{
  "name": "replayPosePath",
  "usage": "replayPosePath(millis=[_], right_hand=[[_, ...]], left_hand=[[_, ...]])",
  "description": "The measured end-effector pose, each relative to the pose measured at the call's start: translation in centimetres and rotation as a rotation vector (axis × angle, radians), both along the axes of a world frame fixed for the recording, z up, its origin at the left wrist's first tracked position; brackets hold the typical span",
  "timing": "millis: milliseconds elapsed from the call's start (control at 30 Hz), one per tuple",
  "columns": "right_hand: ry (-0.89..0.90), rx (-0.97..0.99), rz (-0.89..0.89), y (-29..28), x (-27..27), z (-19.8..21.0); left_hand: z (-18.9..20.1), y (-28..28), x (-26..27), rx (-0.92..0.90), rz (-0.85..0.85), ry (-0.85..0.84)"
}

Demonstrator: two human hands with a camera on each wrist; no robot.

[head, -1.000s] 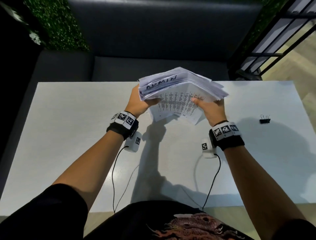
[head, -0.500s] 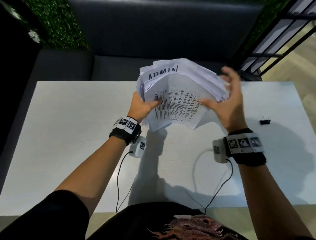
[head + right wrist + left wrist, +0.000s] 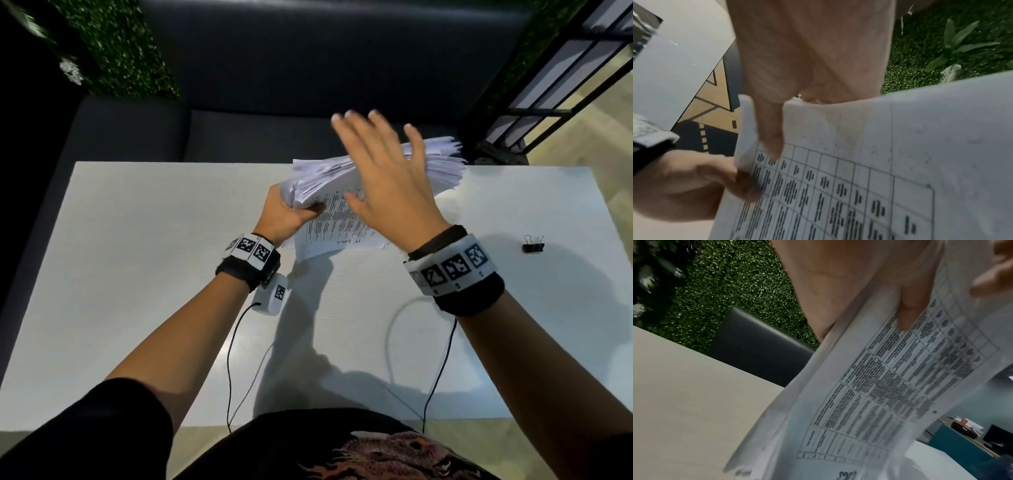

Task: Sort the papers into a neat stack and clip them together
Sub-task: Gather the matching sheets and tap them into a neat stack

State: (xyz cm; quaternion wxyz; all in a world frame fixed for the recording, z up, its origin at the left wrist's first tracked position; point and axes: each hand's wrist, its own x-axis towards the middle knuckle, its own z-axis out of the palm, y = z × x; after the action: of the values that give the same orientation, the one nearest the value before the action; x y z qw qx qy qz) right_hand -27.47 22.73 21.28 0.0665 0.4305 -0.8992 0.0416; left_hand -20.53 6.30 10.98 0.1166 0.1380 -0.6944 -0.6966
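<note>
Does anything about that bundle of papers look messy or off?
Yes. The papers gripped by the left hand are uneven: sheet edges fan out at the far right, and one printed sheet hangs below the rest. The binder clip lies unused on the table.

Thin white paper sheets [image 3: 342, 226], matt, printed with black tables. Pale matt bench [image 3: 137, 260], finely textured. Small black binder clip [image 3: 533, 247] at right, wire handles. Smooth dark leather-like sofa [image 3: 308, 68] along the top.
</note>
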Motion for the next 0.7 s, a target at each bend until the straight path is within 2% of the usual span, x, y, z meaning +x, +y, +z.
replayPosePath(millis=[67, 167, 267, 367, 433, 500, 567, 633, 700], right_hand=[[-0.045, 0.088, 0.061, 0.0, -0.3, -0.8], [-0.093, 0.005, 0.017, 1.0, -1.1, -1.3], [-0.229, -0.249, -0.241, 3.4, -1.8, -2.5], [-0.464, -0.507, -0.548, 6.2, -1.2, -6.1], [-0.724, -0.559, -0.676, 7.5, 0.2, -9.8], [-1.128, -0.589, -0.786, 8.0, 2.2, -13.4], [-1.514, -0.704, -0.945, 8.3, 3.9, -16.3], [-1.766, -1.032, -1.118, 9.0, 4.7, -18.6], [-1.866, -1.343, -1.245, 9.6, 4.8, -19.9]], left_hand=[[-0.1, 0.2, -0.3, -0.041, -0.009, 0.009], [-0.3, 0.6, -0.7, -0.092, -0.012, 0.013], [-0.5, 0.8, -1.3, -0.118, 0.047, -0.03], [-0.1, 0.2, -1.8, -0.052, 0.252, -0.057], [-0.1, -0.6, -1.8, 0.03, 0.397, -0.066], [-0.4, -1.1, -1.3, 0.147, 0.492, -0.096], [-0.6, -1.3, -0.7, 0.297, 0.517, -0.076], [-0.7, -1.4, 0.0, 0.402, 0.537, -0.067], [-0.5, -1.3, 0.6, 0.521, 0.558, -0.083]])
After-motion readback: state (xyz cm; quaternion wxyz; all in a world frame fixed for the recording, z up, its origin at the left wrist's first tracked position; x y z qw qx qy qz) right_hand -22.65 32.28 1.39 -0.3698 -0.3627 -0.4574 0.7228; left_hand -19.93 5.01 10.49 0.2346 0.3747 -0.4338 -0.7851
